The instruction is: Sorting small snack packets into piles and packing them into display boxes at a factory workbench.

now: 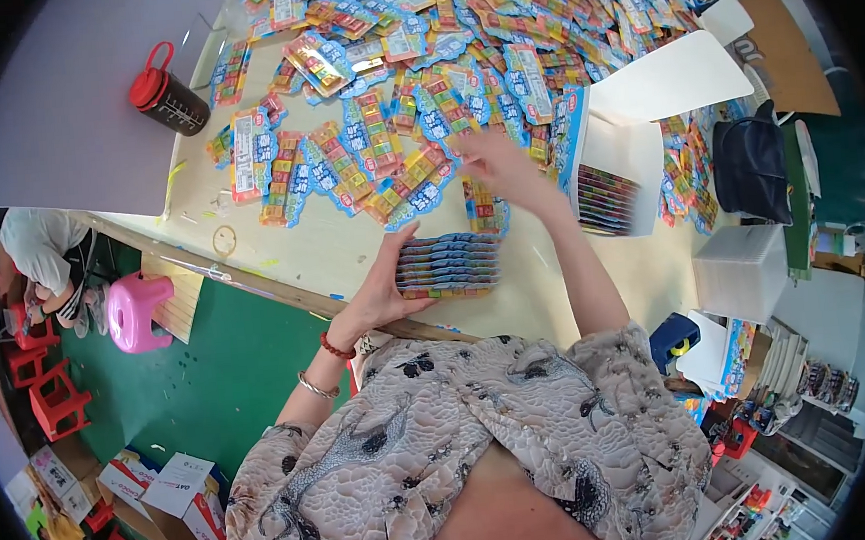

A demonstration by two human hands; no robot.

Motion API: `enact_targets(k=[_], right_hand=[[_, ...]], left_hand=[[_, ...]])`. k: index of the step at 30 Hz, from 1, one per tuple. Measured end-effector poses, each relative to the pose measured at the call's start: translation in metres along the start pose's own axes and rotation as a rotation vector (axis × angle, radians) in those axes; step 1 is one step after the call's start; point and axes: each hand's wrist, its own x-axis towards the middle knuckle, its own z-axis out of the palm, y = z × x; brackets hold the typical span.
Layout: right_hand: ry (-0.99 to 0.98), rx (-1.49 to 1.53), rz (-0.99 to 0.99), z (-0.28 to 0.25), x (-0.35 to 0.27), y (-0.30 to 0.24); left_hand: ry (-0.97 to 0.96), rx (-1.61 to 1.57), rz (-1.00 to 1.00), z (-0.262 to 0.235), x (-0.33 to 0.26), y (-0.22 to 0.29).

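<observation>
Just below the middle of the frame I see my left hand curled around the left end of a neat stack of blister-card toy packs, thumb on top and fingers underneath, holding it just above the near edge of the pale table. My right hand is stretched up toward the centre, fingers loosely spread and slightly blurred, its tips touching the lower fringe of the big heap of loose packs that fills the upper middle of the frame; I cannot tell whether it has pinched one yet. One pack stands between the hand and the stack. To the right of centre sits an open white display box with coloured packs standing inside it. At the upper left a dark bottle with a red lid lies on the table. At the far left, lower down, a pink plastic stool stands on the green floor beside another person who is bending over.
</observation>
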Motion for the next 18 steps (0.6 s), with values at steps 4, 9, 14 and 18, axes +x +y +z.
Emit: enact_targets(k=[4,9,14,18], right_hand=[[0.050,-0.509,-0.097,-0.021,0.062,0.013],[0.010,-0.354,0.127,-0.006,0.083,0.005],[0.044,-0.068,0.428,0.011,0.056,-0.002],[0.131,0.017,0.422,-0.008,0.027,0.004]], left_hand=[[-0.010,-0.025,0.016,-0.010,0.000,0.000],[0.055,-0.086,-0.112,-0.018,-0.004,0.004],[0.088,-0.050,-0.097,-0.015,-0.010,0.001],[0.073,-0.037,-0.080,-0.018,-0.008,-0.001]])
